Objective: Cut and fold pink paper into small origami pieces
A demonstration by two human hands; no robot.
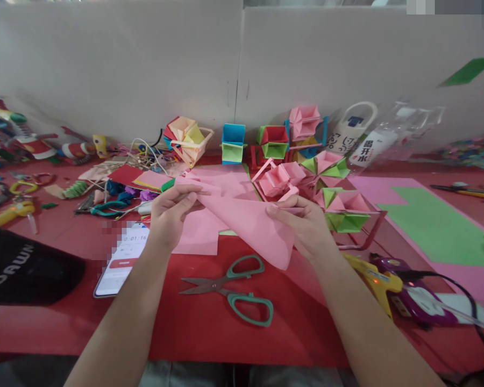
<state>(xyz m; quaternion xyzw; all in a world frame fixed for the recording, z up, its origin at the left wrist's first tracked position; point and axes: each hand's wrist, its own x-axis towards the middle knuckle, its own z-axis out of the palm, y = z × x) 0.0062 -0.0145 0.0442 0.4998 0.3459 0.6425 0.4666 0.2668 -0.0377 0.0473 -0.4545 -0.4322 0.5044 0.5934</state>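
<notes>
Thin pink paper sheet (254, 220) held up between 2 bare hands, above the middle of the red-covered desk (201, 333), farther from the front edge than the scissors. Left hand (171, 207): thumb and fingertips pressed together on the sheet's narrow, pointed end. Right hand (306, 220): thumb on the near face, fingers behind, pinching the upper part of the wide end.

Main relation: the sheet lies to the right of the left hand and to the left of the right hand. Its long axis runs crosswise, roughly parallel to the desk's front edge; the upper edge looks almost level and fairly taut. The breadth of the sheet gathers on the right side, so the right hand is nearer the bulk and the left nearer the tip. Loose lower part curves down toward the person, its rounded fold hanging below the right hand. Whether it is 1 layer or 2, cannot tell.

Below, between the forearms: green-handled metal scissors (215, 285), flat on the desk, blades apart and pointing left. Flat pink paper (197, 234) lies beyond them, partly behind the held sheet. White-edged phone (123, 263) just beside the left forearm; yellow glue gun (381, 282) beside the right.
</notes>
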